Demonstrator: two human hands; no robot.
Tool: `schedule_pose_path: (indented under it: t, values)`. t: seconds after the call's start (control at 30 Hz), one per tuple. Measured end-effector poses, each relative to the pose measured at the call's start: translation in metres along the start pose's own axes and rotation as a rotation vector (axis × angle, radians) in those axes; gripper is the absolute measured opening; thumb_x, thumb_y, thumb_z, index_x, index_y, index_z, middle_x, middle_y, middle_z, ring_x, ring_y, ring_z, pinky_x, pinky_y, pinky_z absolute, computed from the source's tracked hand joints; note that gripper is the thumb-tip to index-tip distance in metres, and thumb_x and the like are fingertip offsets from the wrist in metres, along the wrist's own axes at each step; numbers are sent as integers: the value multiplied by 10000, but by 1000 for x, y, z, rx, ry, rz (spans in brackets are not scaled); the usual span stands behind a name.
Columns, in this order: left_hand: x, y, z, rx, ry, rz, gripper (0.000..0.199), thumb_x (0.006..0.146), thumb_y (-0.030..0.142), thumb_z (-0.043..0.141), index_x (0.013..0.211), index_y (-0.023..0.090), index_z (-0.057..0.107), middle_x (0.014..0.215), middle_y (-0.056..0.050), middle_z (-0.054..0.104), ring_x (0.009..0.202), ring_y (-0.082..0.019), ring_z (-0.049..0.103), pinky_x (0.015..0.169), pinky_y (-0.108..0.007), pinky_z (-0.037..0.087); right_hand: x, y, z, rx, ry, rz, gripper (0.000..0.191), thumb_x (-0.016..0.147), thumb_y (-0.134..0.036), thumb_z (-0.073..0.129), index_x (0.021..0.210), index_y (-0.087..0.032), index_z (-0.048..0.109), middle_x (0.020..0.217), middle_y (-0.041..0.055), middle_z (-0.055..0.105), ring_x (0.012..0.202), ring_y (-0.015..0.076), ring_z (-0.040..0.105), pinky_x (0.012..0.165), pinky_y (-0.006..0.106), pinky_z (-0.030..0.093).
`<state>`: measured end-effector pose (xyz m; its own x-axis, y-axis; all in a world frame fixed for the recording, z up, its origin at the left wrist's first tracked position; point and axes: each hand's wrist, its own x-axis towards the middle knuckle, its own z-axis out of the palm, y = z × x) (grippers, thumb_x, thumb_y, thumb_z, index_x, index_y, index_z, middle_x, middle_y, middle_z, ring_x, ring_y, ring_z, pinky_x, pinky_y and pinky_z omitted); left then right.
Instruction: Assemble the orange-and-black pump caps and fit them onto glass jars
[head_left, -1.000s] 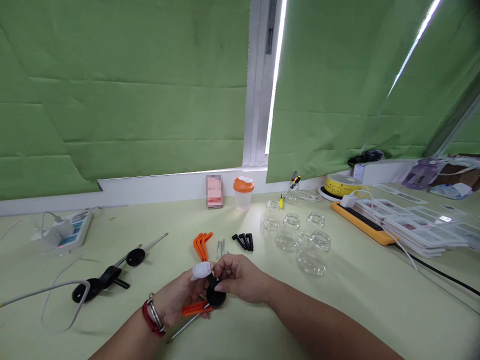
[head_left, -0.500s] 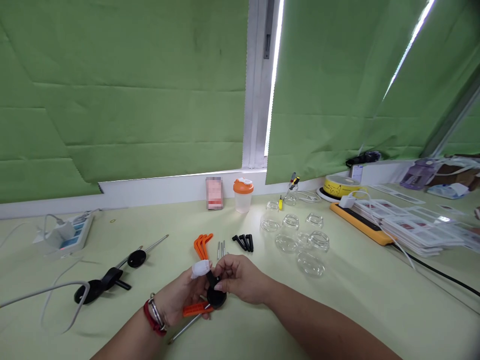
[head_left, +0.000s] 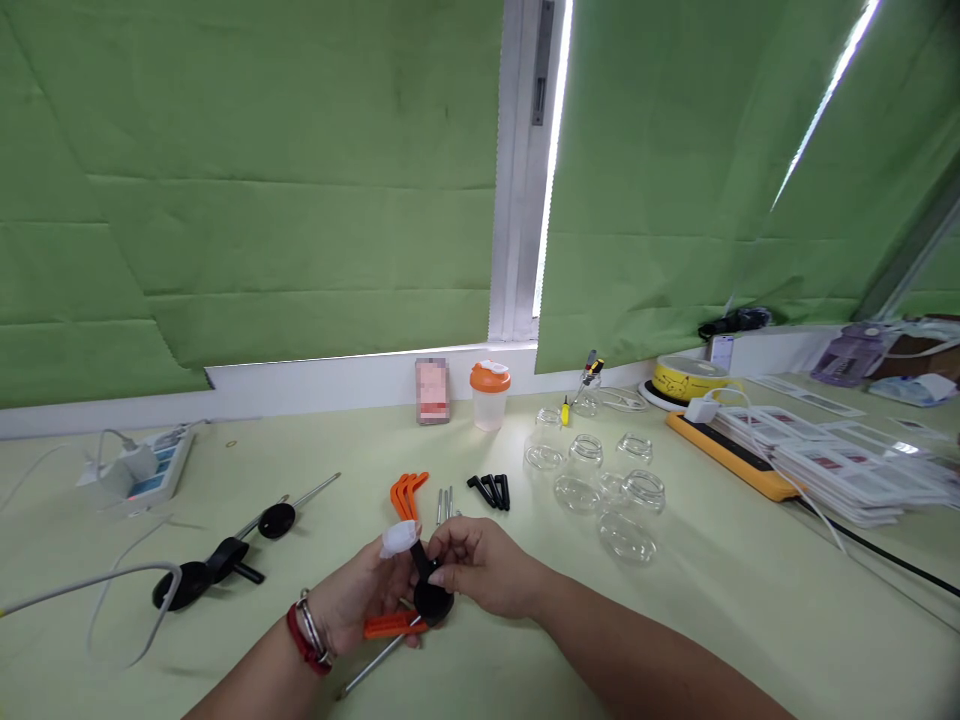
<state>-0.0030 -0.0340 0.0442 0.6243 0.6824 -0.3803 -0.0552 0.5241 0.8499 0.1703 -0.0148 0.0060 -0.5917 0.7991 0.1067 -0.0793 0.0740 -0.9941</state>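
Nearby on table (head_left: 750, 590), just beyond left hand (head_left: 367, 590) and right hand (head_left: 491, 570): orange angled pieces (head_left: 401, 500), metal pins (head_left: 440, 505), black angled pieces (head_left: 491, 490); right hand close in front of pins. Farther right, clear jars (head_left: 627, 537); farther back, orange-lidded cup (head_left: 490, 400). Off left, black round parts (head_left: 277, 520), white cable (head_left: 120, 572). Between hands, black disc-ended piece (head_left: 433, 603), left hand grasping it from left, right thumb and fingers pinching upper part; metal rod (head_left: 379, 660) slants from disc toward near left; orange strip (head_left: 386, 626) by left fingers, whether gripped cannot tell
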Motion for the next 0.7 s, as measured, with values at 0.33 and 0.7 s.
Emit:
schedule_pose_path:
  t: [0.33,0.7]
  values:
    - [3,-3,-1,-94,-26,0,676,717,738,390,903,132,625,832,-146,654,780,-288,638,579,-325,468,0,-1,-2,-48,8,-19,226,735,-299,655,911,-175,586,678,-26,531,623,103,495,620,259,421]
    - [5,3,3,-514,-73,424,638,784,650,377,1046,112,598,914,-140,654,934,-277,602,916,-428,406,-11,-22,5,-345,283,-261,493,735,-149,576,1191,-293,457,1168,61,474,980,199,484,785,346,443]
